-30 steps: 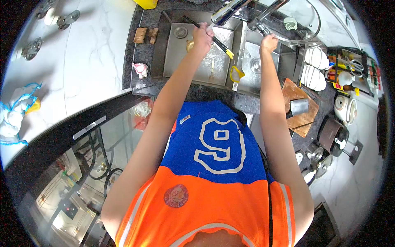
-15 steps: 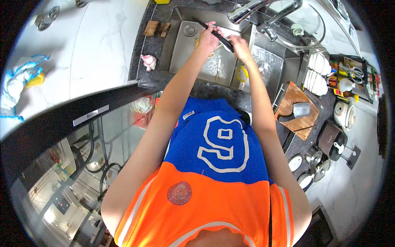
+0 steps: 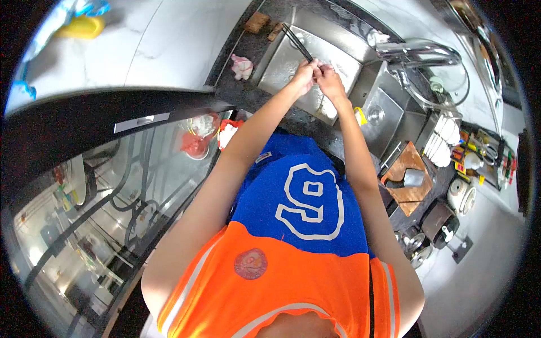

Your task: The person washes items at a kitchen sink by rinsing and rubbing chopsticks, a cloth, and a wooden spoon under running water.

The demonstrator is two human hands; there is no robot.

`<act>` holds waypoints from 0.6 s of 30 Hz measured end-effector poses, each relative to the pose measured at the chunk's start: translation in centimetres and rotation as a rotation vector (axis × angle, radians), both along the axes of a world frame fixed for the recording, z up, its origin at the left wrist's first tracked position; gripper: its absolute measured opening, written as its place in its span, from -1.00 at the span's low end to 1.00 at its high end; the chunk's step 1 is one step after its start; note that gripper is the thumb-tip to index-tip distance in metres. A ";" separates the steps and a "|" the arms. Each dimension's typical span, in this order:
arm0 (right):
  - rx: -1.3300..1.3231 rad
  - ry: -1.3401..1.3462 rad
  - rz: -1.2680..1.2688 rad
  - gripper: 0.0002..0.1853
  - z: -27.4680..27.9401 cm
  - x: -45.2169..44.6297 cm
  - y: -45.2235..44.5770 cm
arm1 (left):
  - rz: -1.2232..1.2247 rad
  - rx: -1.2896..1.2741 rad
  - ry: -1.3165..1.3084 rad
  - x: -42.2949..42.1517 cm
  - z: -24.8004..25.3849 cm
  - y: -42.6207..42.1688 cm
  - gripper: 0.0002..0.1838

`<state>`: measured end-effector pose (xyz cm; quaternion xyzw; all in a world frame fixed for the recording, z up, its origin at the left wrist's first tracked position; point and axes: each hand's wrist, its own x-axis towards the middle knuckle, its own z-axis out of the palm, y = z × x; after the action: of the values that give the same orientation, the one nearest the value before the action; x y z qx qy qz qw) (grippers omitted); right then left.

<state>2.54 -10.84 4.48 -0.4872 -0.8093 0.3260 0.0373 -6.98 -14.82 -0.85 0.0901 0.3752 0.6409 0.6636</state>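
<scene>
Several black chopsticks (image 3: 296, 42) slant up and to the left above the left sink basin (image 3: 341, 56). My left hand (image 3: 304, 77) is closed round their lower part. Right beside it, my right hand (image 3: 330, 83) is closed at the lower end of the same bundle, its fingers touching those of the left hand. The tips nearest my palms are hidden by the fingers. Below the hands, the basin floor looks wet.
A chrome faucet (image 3: 420, 54) stands over the right basin (image 3: 378, 115). A wooden cutting board (image 3: 418, 197) bearing a cleaver (image 3: 415, 177) lies to the right, near racked white dishes (image 3: 442, 141). A pink-and-white cloth (image 3: 242, 66) sits on the left counter edge.
My hands have come closer together on the chopsticks, which now point more steeply up-left with their far ends slightly spread. The view has turned, and the faucet appears farther right.
</scene>
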 end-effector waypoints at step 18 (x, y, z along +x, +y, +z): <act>0.232 -0.319 0.755 -0.30 -3.4 -20.0 -10.1 | -0.276 -0.108 -0.147 -4.2 -1.0 -8.2 -0.72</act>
<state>-17.45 -20.92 1.08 -0.1938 -0.9578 0.1440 -0.1558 -11.22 -23.01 -1.83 0.0576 0.3435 0.5274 0.7749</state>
